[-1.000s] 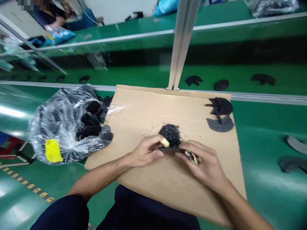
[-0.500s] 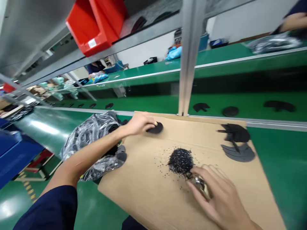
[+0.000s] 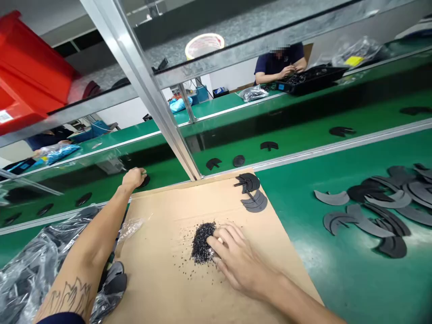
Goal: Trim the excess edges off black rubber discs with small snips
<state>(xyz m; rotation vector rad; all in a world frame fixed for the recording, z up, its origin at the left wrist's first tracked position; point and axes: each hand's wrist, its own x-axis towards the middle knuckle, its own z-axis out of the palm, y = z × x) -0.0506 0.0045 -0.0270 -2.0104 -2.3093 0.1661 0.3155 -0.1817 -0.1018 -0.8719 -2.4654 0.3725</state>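
Observation:
My left hand (image 3: 134, 177) reaches past the cardboard's far edge. Its fingers are closed on a flat round black disc (image 3: 146, 181) over the green strip behind. On the brown cardboard sheet (image 3: 158, 270) lies a heap of small black granules (image 3: 202, 243), with stray bits scattered around it. My right hand (image 3: 234, 258) is at the heap's right side, fingers curled round a small shiny metal tool (image 3: 212, 253) that is mostly hidden. Black and grey curved pieces (image 3: 254, 202) lie at the sheet's far right corner.
A clear plastic bag (image 3: 30, 265) of dark parts sits at left. Loose curved pieces (image 3: 381, 202) cover the green table at right. A metal post (image 3: 145, 90) rises behind the sheet, beside a red bin (image 3: 30, 67). A co-worker (image 3: 280, 65) sits across, near a black tray (image 3: 310, 80).
My left hand has carried the disc from the cardboard to the green strip beyond it. My right hand stays by the granules, now closer over them. The view has swung right.

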